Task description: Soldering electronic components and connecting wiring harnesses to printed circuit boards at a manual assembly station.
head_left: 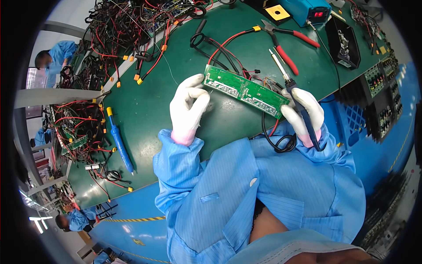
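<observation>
Circuit board (244,91), green and long, is held above the surface (151,108), slanting down toward my right. White-gloved, my right grip (311,107) pinches its right end, a soldering iron (304,113) lying across the same hand, tip pointing far. My left grip (190,103) is curled at the board's left end; I cannot tell whether it pinches. Beyond the board lie red-handled cutters (286,60); a blue box-shaped unit (303,11) stands farther off. Left, I see a blue pen-shaped tool (121,143); far left, tangled cables (127,31).
</observation>
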Available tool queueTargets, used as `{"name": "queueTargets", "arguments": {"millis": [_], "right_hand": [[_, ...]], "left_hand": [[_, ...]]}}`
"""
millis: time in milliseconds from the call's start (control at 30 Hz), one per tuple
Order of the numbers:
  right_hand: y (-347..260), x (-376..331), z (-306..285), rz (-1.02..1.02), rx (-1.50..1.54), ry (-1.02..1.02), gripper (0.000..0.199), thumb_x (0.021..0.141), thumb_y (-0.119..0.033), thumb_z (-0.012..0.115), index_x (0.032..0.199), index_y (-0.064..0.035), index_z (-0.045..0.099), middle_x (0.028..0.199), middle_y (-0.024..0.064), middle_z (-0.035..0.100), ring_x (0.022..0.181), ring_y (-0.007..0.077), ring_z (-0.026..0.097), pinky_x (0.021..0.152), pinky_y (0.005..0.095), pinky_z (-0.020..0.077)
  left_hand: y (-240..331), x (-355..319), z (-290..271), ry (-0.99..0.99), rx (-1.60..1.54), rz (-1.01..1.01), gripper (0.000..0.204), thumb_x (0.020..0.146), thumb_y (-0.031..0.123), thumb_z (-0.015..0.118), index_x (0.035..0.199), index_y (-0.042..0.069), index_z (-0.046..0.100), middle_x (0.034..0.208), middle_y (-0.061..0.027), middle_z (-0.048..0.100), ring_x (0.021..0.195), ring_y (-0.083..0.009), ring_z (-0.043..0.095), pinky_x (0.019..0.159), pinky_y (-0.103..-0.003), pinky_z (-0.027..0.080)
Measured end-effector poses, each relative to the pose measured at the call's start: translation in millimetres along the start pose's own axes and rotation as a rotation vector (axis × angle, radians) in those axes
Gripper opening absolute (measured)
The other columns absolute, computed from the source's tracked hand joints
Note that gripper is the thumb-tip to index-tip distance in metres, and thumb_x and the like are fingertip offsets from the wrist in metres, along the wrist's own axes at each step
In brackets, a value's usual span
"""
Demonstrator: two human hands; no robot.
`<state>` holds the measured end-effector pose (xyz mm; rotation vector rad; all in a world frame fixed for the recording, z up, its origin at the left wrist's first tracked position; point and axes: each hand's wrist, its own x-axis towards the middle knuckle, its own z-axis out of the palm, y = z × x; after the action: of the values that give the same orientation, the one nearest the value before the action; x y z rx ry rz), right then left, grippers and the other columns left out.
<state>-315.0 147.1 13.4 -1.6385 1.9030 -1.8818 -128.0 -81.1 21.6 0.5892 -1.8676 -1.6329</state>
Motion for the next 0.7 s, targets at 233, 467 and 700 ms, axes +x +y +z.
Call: {"name": "queueTargets", "arguments": {"millis": [233, 467, 700], "right_hand": [[0.4, -1.7, 2.6, -0.032, -0.022, -0.001, 0.051, 0.074, 0.008, 0.071, 0.122, 0.0014, 0.055, 0.113, 0.0228, 0.062, 0.085, 0.0239, 0.065, 0.062, 0.0263, 0.0493], [-0.9, -3.5, 4.8, 0.0, -0.013, 0.021, 0.049, 0.073, 0.007, 0.073, 0.119, 0.0018, 0.057, 0.111, 0.0209, 0.063, 0.083, 0.0229, 0.064, 0.064, 0.0262, 0.0503], [0.6, -2.8, 4.7, -0.04, -0.025, 0.022, 0.048, 0.073, 0.008, 0.073, 0.118, 0.0019, 0.057, 0.111, 0.0206, 0.063, 0.084, 0.0237, 0.065, 0.065, 0.0269, 0.0514]], "left_hand": [[-2.1, -5.9, -0.9, 0.019, -0.008, 0.028, 0.005, 0.081, 0.003, 0.065, 0.083, -0.002, 0.064, 0.133, -0.0198, 0.048, 0.111, -0.0261, 0.053, 0.09, -0.034, 0.046], [-1.2, -6.4, 1.2, 0.024, 0.011, 0.05, 0.005, 0.081, 0.003, 0.065, 0.083, -0.002, 0.065, 0.133, -0.0201, 0.048, 0.111, -0.0267, 0.054, 0.092, -0.034, 0.045], [0.2, -7.9, 2.9, 0.039, 0.022, 0.03, 0.006, 0.08, 0.003, 0.065, 0.084, -0.002, 0.065, 0.133, -0.0203, 0.048, 0.11, -0.0268, 0.055, 0.093, -0.034, 0.044]]}}
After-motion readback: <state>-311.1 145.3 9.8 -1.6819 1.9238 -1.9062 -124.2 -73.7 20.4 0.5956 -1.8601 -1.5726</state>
